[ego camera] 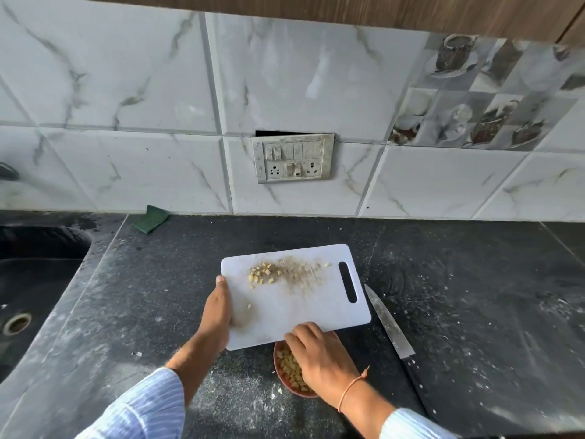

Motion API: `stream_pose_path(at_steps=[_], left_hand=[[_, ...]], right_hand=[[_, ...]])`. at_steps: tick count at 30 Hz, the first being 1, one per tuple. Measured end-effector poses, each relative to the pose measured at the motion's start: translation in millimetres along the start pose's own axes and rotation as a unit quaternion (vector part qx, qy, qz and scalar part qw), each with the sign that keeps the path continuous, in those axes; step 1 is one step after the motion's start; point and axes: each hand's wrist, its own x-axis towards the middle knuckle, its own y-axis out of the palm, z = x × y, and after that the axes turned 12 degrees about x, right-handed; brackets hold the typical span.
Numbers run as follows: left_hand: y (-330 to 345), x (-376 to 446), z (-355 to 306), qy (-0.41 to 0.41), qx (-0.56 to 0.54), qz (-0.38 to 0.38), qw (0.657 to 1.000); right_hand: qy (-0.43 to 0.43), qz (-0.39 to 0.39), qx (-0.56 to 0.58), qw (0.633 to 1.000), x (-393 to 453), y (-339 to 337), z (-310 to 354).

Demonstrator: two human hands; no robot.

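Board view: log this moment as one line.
left hand: grips board left edge | right hand: at board's near edge, over bowl | cubes: on board, in bowl | knife: on counter

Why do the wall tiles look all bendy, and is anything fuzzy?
In the head view, the wide-angle lens bows the lines between the wall tiles toward the edges; also in the head view, the patterned tiles look smeared, while the cutting board and diced pieces stay fairly sharp.

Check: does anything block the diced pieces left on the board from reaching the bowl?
Only the right hand, at the board's near edge over the bowl. Nothing else lies between the diced pieces and it.
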Motion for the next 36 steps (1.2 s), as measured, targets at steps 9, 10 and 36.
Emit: stream_pose_path(at_steps=[9, 10, 36], left_hand=[[-11.2, -11.3, 5.3, 0.04, 0.029, 0.007, 0.999], [-12.2, -13.5, 5.5, 0.044, 0.029, 0.013, 0.999], [6.3, -22.8, 4.3, 0.032, -0.051, 0.043, 0.997]], right_hand=[[0.137, -0.182, 0.023, 0.973, 44.6, -59.5, -69.2], [0.148, -0.186, 0.021, 0.971, 51.0, -64.3, -77.9], [-0.071, -0.139, 0.0, 0.988, 85.3, -56.2, 23.5]])
